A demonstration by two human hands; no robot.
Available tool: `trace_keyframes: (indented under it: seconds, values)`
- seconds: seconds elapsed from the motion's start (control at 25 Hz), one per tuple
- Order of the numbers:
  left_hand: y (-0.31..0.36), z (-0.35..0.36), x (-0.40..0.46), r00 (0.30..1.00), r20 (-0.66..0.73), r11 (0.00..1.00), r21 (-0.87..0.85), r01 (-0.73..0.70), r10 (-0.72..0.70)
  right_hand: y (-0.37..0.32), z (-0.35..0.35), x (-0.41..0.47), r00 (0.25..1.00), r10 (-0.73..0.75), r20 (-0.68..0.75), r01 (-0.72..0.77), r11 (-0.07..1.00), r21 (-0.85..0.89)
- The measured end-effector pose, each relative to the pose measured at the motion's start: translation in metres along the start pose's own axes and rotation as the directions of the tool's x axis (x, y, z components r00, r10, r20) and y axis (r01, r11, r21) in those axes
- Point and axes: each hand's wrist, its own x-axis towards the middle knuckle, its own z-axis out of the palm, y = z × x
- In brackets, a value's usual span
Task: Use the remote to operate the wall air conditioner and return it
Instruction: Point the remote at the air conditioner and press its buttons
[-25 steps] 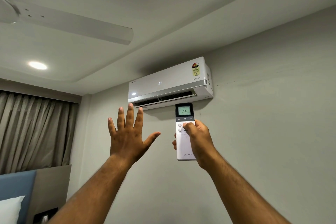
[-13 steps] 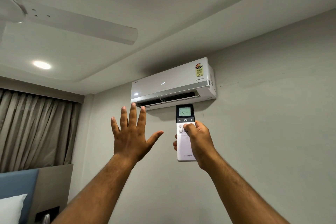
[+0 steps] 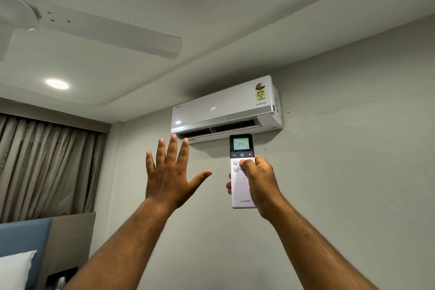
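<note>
A white wall air conditioner (image 3: 226, 106) hangs high on the grey wall, its front showing 24 and its lower flap open. Just below it my right hand (image 3: 260, 183) holds a white remote (image 3: 242, 172) upright, thumb resting on a round button under the dark strip; the remote's screen reads 24. My left hand (image 3: 170, 174) is raised beside it, palm toward the unit, fingers spread, fingertips just under the vent, holding nothing.
A white ceiling fan (image 3: 94, 33) hangs at upper left near a round ceiling light (image 3: 57, 83). Beige curtains (image 3: 44, 165) cover the left side. A blue headboard (image 3: 23, 240) and white pillow (image 3: 15, 271) sit at lower left.
The view has shifted slightly, so the air conditioner and both hands sit a little to the right in frame. My thumb stays on the remote's button; the left hand remains raised.
</note>
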Motion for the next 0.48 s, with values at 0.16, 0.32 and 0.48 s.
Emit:
trace_keyframes:
  seconds: [0.16,0.32,0.48]
  values:
    - [-0.0016,-0.0013,0.0002,1.000,0.006,1.000,-0.005,-0.003,0.003,0.0003,0.0021,0.0002,1.000,-0.014,-0.008,0.014,1.000,-0.003]
    - [-0.0030,-0.0021,-0.0016,1.000,0.003,1.000,-0.016,-0.001,0.001,0.0010,0.0014,0.0013,1.000,-0.016,-0.013,0.016,1.000,-0.006]
    - [-0.0043,-0.0023,-0.0024,1.000,0.009,1.000,-0.005,-0.003,0.004,0.0017,0.0006,0.0015,1.000,-0.019,-0.017,0.019,1.000,-0.006]
